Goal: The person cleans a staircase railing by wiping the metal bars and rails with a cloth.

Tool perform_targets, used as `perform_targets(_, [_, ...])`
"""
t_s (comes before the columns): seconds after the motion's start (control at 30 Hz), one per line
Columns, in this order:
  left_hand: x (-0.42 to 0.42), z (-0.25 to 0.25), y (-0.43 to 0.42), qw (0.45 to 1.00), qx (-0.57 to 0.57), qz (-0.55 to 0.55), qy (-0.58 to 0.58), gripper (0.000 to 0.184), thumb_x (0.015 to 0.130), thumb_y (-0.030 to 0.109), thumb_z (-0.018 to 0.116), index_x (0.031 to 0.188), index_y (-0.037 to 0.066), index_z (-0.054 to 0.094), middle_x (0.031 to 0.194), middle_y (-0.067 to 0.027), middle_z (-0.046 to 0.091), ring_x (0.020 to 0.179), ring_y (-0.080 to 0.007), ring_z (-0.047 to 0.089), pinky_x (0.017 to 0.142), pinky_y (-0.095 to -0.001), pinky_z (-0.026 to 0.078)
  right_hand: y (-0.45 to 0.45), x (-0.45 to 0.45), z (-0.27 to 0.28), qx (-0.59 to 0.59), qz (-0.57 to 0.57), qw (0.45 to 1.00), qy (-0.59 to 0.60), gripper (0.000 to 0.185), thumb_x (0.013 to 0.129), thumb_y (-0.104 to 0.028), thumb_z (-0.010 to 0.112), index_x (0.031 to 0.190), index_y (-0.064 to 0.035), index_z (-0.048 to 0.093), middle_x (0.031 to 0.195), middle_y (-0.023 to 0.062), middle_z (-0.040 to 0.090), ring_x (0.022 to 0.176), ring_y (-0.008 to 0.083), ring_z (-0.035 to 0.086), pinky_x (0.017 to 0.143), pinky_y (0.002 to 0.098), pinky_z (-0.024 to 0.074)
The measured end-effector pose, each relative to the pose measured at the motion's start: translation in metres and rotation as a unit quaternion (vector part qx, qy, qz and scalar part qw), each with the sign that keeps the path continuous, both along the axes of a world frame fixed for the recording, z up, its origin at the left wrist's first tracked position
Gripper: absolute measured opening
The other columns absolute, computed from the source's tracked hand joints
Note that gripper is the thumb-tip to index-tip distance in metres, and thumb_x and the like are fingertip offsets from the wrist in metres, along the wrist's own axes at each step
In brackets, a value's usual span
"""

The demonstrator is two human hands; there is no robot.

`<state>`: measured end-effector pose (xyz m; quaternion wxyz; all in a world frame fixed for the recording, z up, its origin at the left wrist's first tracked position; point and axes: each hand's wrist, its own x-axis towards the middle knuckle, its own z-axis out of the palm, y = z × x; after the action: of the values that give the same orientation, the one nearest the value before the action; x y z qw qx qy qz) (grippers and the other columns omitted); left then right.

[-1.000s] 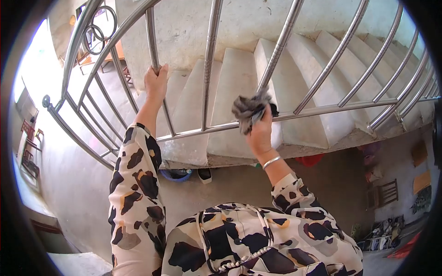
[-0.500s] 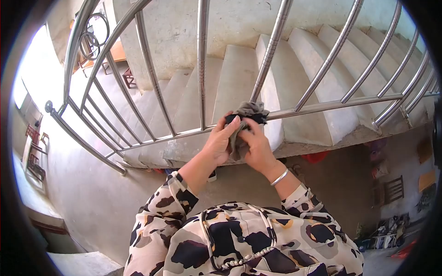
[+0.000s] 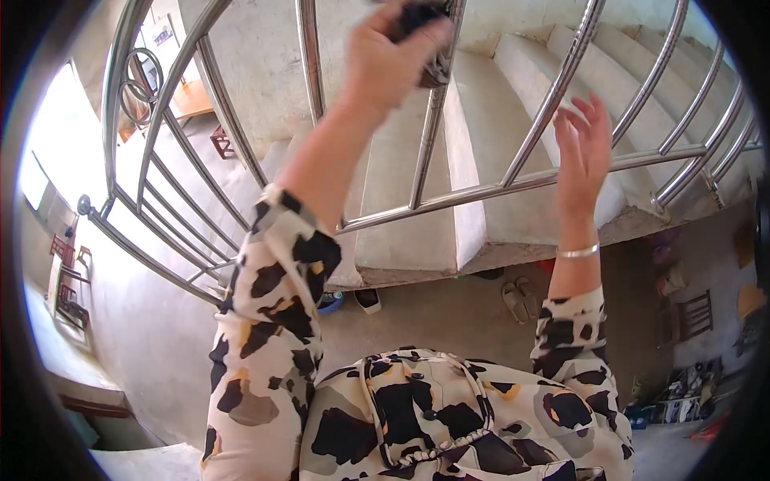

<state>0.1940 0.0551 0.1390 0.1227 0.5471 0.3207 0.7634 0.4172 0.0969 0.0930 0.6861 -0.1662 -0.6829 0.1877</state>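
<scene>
My left hand (image 3: 381, 68) is raised at the top middle, its fingers wrapped round a dark crumpled cloth (image 3: 433, 72). The cloth lies against an upright metal bar (image 3: 431, 132) of the stair railing. Motion blurs this hand a little. To the right, my right hand (image 3: 584, 156) is held up in front of the railing's bottom rail (image 3: 529, 181), fingers apart and nothing in them. A silver bangle (image 3: 579, 252) circles the right wrist.
Concrete steps (image 3: 409, 240) rise to the right behind the railing. At the left the railing ends in a curved post with a round knob (image 3: 84, 204). Below are sandals (image 3: 519, 301), a blue basin (image 3: 330, 302) and a wooden chair (image 3: 694, 314).
Both hands were together on the cloth at the bottom rail. The left hand has carried the cloth up along a bar. My right hand has let go and moved right.
</scene>
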Motion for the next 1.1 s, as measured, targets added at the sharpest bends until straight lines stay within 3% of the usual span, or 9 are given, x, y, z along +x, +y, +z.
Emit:
perform_targets(0.13, [-0.002, -0.087, 0.015, 0.987, -0.066, 0.129, 0.067, 0.029, 0.073, 0.021, 0.068, 0.094, 0.003, 0.061, 0.067, -0.0046, 0.060, 0.062, -0.0084, 0.053, 0.057, -0.0251, 0.043, 0.033, -0.029, 0.008, -0.070, 0.091, 0.993, 0.036, 0.032, 0.088, -0.015, 0.049, 0.114, 0.0014, 0.041, 0.090, 0.0066, 0.051, 0.072, 0.0110, 0.053, 0.062, 0.0233, 0.0457])
perform_targets(0.2, [0.007, -0.141, -0.012, 0.976, -0.170, 0.120, 0.061, 0.031, 0.072, 0.018, 0.068, 0.096, 0.003, 0.059, 0.077, -0.0114, 0.058, 0.071, -0.0214, 0.056, 0.066, -0.0315, 0.044, 0.046, -0.037, 0.006, -0.093, 0.106, 0.989, 0.039, 0.027, 0.089, -0.016, 0.049, 0.110, 0.0008, 0.044, 0.079, 0.0042, 0.052, 0.061, 0.0085, 0.051, 0.052, 0.0214, 0.0446])
perform_targets(0.27, [0.011, -0.213, -0.026, 0.944, -0.230, 0.195, 0.133, 0.035, 0.069, 0.013, 0.067, 0.101, 0.003, 0.056, 0.089, -0.0156, 0.053, 0.081, -0.0298, 0.054, 0.071, -0.0359, 0.044, 0.052, -0.042, 0.002, -0.011, -0.052, 0.998, 0.033, 0.020, 0.086, -0.016, 0.054, 0.098, -0.0001, 0.049, 0.062, -0.0008, 0.047, 0.050, 0.0069, 0.044, 0.047, 0.0217, 0.0381])
perform_targets(0.33, [0.020, -0.232, -0.051, 0.915, -0.269, 0.243, 0.177, 0.038, 0.067, 0.009, 0.067, 0.103, 0.003, 0.054, 0.095, -0.0171, 0.050, 0.085, -0.0335, 0.052, 0.073, -0.0379, 0.044, 0.057, -0.043, -0.002, 0.007, -0.070, 0.997, 0.029, 0.019, 0.086, -0.016, 0.054, 0.097, -0.0006, 0.050, 0.063, -0.0006, 0.048, 0.050, 0.0067, 0.044, 0.046, 0.0222, 0.0376])
perform_targets(0.47, [0.022, -0.219, -0.077, 0.909, -0.296, 0.215, 0.199, 0.037, 0.064, 0.004, 0.066, 0.098, 0.004, 0.053, 0.094, -0.0186, 0.051, 0.088, -0.0382, 0.050, 0.078, -0.0374, 0.043, 0.053, -0.044, -0.002, 0.017, -0.070, 0.997, 0.034, 0.020, 0.086, -0.016, 0.054, 0.098, -0.0009, 0.051, 0.064, -0.0008, 0.048, 0.050, 0.0059, 0.043, 0.044, 0.0218, 0.0367])
perform_targets(0.6, [0.011, -0.208, -0.104, 0.907, -0.337, 0.149, 0.202, 0.042, 0.066, 0.005, 0.071, 0.104, 0.003, 0.052, 0.090, -0.0095, 0.059, 0.085, -0.0225, 0.057, 0.076, -0.0292, 0.045, 0.051, -0.046, -0.004, 0.015, -0.038, 0.998, 0.049, 0.021, 0.088, -0.014, 0.050, 0.104, -0.0008, 0.047, 0.062, -0.0020, 0.045, 0.045, 0.0037, 0.038, 0.038, 0.0190, 0.0335])
perform_targets(0.67, [0.002, -0.166, -0.112, 0.946, -0.303, 0.065, -0.094, 0.037, 0.066, 0.006, 0.072, 0.099, 0.003, 0.054, 0.088, -0.0052, 0.060, 0.077, -0.0136, 0.058, 0.069, -0.0263, 0.047, 0.049, -0.045, -0.005, 0.009, -0.045, 0.998, 0.043, 0.023, 0.088, -0.013, 0.050, 0.107, -0.0012, 0.047, 0.062, -0.0023, 0.044, 0.045, 0.0032, 0.038, 0.038, 0.0186, 0.0332])
perform_targets(0.9, [-0.056, 0.003, -0.088, 0.953, 0.106, 0.279, 0.050, 0.041, 0.068, 0.010, 0.074, 0.101, 0.001, 0.052, 0.085, -0.0056, 0.060, 0.078, -0.0113, 0.057, 0.070, -0.0236, 0.047, 0.046, -0.042, -0.003, -0.008, -0.003, 0.998, 0.058, 0.021, 0.087, -0.014, 0.052, 0.104, -0.0009, 0.049, 0.062, -0.0034, 0.044, 0.047, 0.0028, 0.038, 0.041, 0.0184, 0.0333])
perform_targets(1.1, [-0.077, -0.068, -0.055, 0.867, 0.018, 0.482, 0.127, 0.046, 0.059, 0.022, 0.078, 0.091, 0.002, 0.051, 0.079, -0.0122, 0.056, 0.070, -0.0244, 0.055, 0.066, -0.0313, 0.044, 0.047, -0.039, -0.003, -0.020, 0.026, 0.998, 0.047, 0.024, 0.089, -0.014, 0.049, 0.109, -0.0014, 0.047, 0.063, -0.0022, 0.043, 0.046, 0.0030, 0.038, 0.039, 0.0181, 0.0328])
